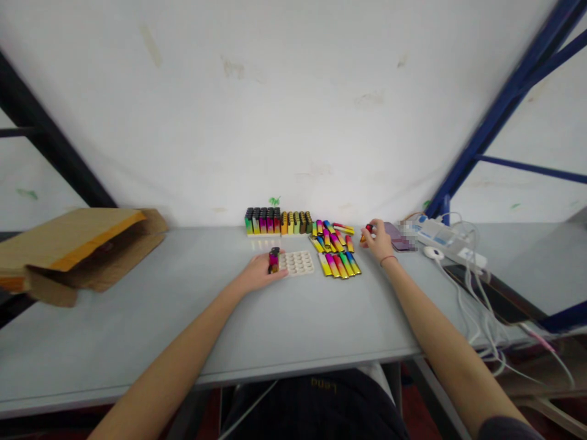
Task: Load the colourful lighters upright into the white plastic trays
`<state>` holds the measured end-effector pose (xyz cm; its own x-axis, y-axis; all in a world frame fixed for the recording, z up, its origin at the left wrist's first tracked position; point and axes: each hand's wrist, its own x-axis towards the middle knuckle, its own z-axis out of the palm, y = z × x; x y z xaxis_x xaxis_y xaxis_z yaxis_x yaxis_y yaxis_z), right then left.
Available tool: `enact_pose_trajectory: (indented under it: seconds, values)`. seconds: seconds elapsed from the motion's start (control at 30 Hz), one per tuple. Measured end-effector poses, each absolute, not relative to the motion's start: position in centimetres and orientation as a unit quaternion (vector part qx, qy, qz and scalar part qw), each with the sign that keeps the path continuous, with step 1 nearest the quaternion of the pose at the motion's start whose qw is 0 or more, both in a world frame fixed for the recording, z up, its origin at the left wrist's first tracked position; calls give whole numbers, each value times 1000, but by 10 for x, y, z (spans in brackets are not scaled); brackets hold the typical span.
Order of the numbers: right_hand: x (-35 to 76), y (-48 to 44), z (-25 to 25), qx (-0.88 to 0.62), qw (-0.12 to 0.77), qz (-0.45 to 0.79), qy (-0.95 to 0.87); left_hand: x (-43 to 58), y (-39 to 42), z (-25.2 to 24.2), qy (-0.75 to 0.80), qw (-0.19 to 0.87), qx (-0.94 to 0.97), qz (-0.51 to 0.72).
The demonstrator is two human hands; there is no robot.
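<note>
My left hand (259, 273) rests on the grey table (137, 305) with its fingers closed round a pink and yellow lighter (274, 261), held upright at the left edge of a white tray with round holes (298, 263). My right hand (378, 239) is further right, its fingers pinched on a red and yellow lighter (367, 230). Between the hands lies a heap of loose rainbow lighters (334, 239), and a neat row of several lighters lying flat (339, 264). A row of upright lighters (277, 221) stands against the wall behind.
An open cardboard box (77, 250) lies on its side at the left. At the right are a purple phone (398, 237), a white power strip (447, 237) with cables, and a dark tablet (490, 290). Blue shelf posts (499, 110) rise at the right.
</note>
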<state>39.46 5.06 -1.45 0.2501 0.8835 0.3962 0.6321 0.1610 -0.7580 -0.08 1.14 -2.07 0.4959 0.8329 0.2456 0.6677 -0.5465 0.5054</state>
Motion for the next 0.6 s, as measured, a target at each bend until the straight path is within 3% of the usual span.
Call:
enact_pose_trajectory:
  seconds: [0.2, 0.43, 0.6]
  values:
    - [393, 54, -14, -666, 431, 111, -599, 0, 11, -20, 444, 175, 846, 238]
    - [390, 74, -14, -755, 271, 51, -595, 0, 10, -19, 450, 180, 842, 238]
    - [382, 91, -15, -782, 210, 23, -586, 0, 9, -19, 445, 189, 839, 250]
